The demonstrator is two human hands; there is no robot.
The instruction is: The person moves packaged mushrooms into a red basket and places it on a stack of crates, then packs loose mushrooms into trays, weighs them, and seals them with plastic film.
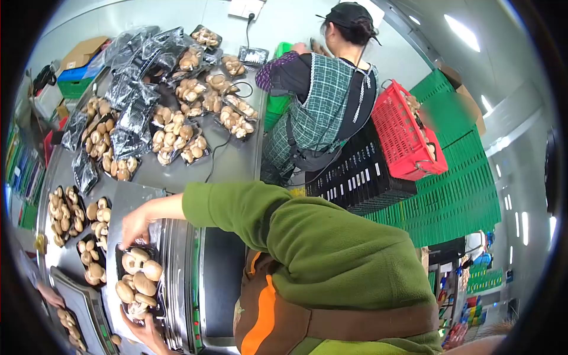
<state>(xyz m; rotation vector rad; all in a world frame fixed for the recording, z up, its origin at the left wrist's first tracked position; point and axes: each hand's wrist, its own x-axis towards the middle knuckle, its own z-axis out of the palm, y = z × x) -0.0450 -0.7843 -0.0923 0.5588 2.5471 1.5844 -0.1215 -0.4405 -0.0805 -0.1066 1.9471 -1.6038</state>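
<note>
A black tray of brown mushrooms (142, 278) sits on a metal surface at the lower left, between my two hands. My right hand (137, 227), reaching from the green sleeve, has its fingers bent down onto the tray's upper end. At the lower end, my left hand (148, 332) curls its thumb and fingers around the tray's edge and the mushrooms there. Clear film over a stack of trays or a metal machine edge beside the tray is hard to make out.
Filled mushroom trays (171, 130) and empty black trays (133, 112) crowd the steel table (231, 168). A co-worker (337, 89) stands beyond, near a red basket (402, 136) and green crates (449, 183). Another person's hand (51, 294) is at far left.
</note>
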